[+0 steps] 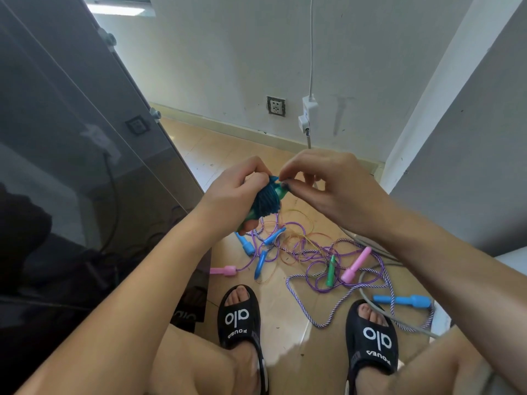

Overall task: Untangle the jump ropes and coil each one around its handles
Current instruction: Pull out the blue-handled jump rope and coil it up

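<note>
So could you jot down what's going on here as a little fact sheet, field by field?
left hand: grips green plastic handles wrapped in dark blue rope
right hand: fingertips pinch the rope's end at the bundle's top
floor: tan tiles under a tangle of purple striped ropes
loose handles: pink, light blue, green
thin yellowish cord: mixed into the tangle
feet: in black slide sandals
progress: one rope nearly coiled, the others still tangled

Soft daylight, glossy floor (288, 315) glare, bent edges, perhaps slightly blurred
</note>
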`<state>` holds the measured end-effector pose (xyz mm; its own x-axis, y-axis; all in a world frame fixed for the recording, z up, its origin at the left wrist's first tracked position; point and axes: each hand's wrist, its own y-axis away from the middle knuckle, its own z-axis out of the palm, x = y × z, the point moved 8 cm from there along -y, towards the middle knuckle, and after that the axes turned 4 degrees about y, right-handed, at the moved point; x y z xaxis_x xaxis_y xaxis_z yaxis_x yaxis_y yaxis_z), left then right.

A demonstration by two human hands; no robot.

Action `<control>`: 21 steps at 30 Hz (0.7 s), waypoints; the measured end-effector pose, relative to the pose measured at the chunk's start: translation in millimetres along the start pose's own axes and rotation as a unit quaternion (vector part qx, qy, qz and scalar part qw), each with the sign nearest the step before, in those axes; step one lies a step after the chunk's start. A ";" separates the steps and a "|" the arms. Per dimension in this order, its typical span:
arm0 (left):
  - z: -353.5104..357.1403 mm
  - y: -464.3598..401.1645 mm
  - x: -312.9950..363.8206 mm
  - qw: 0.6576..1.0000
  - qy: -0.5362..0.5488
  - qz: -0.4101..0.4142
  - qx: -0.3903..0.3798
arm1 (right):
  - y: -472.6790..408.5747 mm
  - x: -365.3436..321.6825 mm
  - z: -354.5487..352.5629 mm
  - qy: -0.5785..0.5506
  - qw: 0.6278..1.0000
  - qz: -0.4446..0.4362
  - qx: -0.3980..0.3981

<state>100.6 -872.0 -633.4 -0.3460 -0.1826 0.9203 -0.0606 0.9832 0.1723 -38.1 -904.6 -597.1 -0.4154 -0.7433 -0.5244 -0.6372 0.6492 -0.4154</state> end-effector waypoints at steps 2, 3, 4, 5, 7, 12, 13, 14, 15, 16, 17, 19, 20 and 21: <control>3.0 0.6 -1.9 1.000 0.000 -0.003 -0.012 | 0.0 0.3 5.4 0.020 1.000 -0.004 -0.005; 5.4 1.2 -1.3 1.000 -0.005 0.001 -0.016 | 0.1 0.2 8.2 0.025 1.000 0.001 -0.005; 7.3 2.1 0.1 1.000 -0.015 0.007 -0.014 | 0.4 0.4 11.3 0.026 1.000 0.013 -0.006; 8.8 2.7 2.7 0.999 -0.029 0.018 -0.009 | 0.9 1.8 13.8 0.018 0.999 0.035 -0.007; 10.5 2.4 8.8 0.997 -0.066 0.049 0.001 | 3.2 9.7 17.5 -0.024 0.993 0.109 -0.026; 7.3 -3.4 6.6 0.992 -0.112 0.048 0.021 | 11.6 18.6 31.4 -0.066 0.974 0.189 -0.102; 7.7 -4.0 4.5 0.994 -0.104 0.040 0.021 | 12.7 16.3 31.4 -0.051 0.978 0.176 -0.099; 8.6 -4.7 2.1 0.995 -0.093 0.032 0.017 | 13.6 13.4 31.1 -0.032 0.983 0.158 -0.089; 9.5 -5.2 -0.2 0.996 -0.086 0.026 0.009 | 14.6 9.8 30.8 -0.013 0.987 0.136 -0.079; 9.7 -5.5 -2.6 0.996 -0.083 0.021 0.001 | 15.5 6.8 31.2 0.003 0.991 0.116 -0.071; 8.7 -5.4 -4.3 0.997 -0.081 0.016 -0.003 | 16.5 5.4 31.9 0.011 0.992 0.104 -0.065; 5.4 -5.5 -5.0 0.998 -0.068 0.013 -0.004 | 16.9 9.0 31.4 0.004 0.992 0.109 -0.060; 4.4 -5.3 -5.1 0.998 -0.063 0.014 -0.006 | 15.8 12.3 31.0 -0.003 0.992 0.117 -0.056; 4.4 -4.9 -5.5 0.998 -0.062 0.013 -0.011 | 14.6 14.8 30.5 -0.008 0.991 0.121 -0.055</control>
<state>98.7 -875.8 -640.9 -0.4608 -0.1537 0.8741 -0.0294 0.9870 0.1580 -33.8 -901.2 -633.6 -0.5542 -0.5647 -0.6116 -0.5875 0.7858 -0.1932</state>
